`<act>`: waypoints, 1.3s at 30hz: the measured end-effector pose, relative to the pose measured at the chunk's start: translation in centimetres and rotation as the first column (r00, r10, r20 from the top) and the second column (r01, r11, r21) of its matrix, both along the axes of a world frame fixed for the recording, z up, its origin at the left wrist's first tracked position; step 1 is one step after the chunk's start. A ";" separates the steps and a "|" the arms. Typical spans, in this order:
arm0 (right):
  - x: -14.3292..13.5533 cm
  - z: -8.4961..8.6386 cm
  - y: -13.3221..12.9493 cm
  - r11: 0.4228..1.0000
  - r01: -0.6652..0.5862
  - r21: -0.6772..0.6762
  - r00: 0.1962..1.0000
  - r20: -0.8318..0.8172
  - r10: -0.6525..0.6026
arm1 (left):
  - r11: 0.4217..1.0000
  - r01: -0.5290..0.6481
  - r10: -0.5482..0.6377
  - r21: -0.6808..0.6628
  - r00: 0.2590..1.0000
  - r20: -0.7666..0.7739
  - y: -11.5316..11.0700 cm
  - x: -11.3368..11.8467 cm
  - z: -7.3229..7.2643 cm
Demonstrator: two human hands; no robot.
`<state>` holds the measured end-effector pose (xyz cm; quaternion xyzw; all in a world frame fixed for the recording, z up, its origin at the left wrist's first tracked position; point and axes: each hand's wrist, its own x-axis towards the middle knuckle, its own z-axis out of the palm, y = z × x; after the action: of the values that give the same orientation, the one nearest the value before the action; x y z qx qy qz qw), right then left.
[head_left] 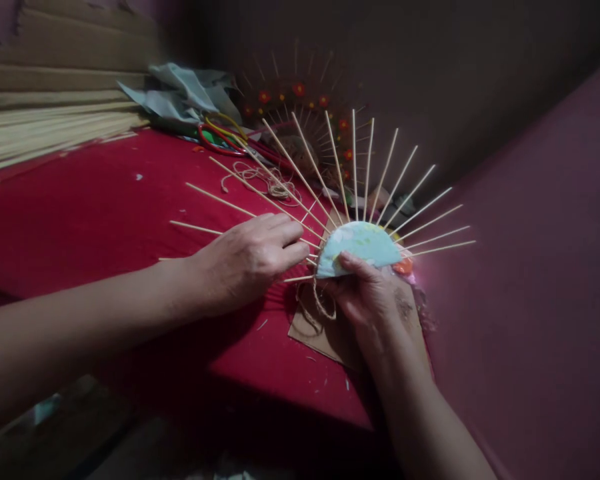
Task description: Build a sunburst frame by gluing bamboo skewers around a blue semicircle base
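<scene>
A light blue half-disc [363, 250] with several thin wooden sticks [329, 160] fanning out from its curved edge is held up over the table. My right hand [367, 290] grips its flat lower side, thumb lying on the front face. At the fan's left side, my left hand [260, 257] is closed among the sticks; its fingertips are bent together, and what they pinch is hidden. A loop of twine [324, 303] hangs from the disc's lower left corner. Beneath the right hand lies a piece of cardboard [325, 337].
Red cloth [130, 200] covers the table. Loose twine [275, 187] and red-handled scissors [220, 140] lie behind the fan. Grey-blue fabric [190, 93] and a bundle of sticks [50, 130] are at back left. A flowered stick fan [300, 90] leans at the back.
</scene>
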<state>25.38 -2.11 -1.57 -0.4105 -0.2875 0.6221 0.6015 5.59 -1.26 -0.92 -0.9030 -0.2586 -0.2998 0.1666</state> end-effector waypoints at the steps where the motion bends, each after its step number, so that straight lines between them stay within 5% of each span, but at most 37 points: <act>1: 0.0 0.0 0.0 1.000 -0.011 -0.001 1.000 -0.002 0.011 | 1.000 0.003 -0.003 -0.002 1.000 -0.003 0.1 0.0 -0.1; 39: -0.3 -0.1 0.1 0.999 0.042 0.025 0.997 -0.066 -0.040 | 0.998 0.067 -0.067 -0.018 0.998 -0.001 0.6 -0.3 -0.6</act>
<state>25.11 -2.02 -1.71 -0.3877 -0.2674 0.6189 0.6286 5.26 -0.65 -1.50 -0.9129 -0.2307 -0.3021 0.1487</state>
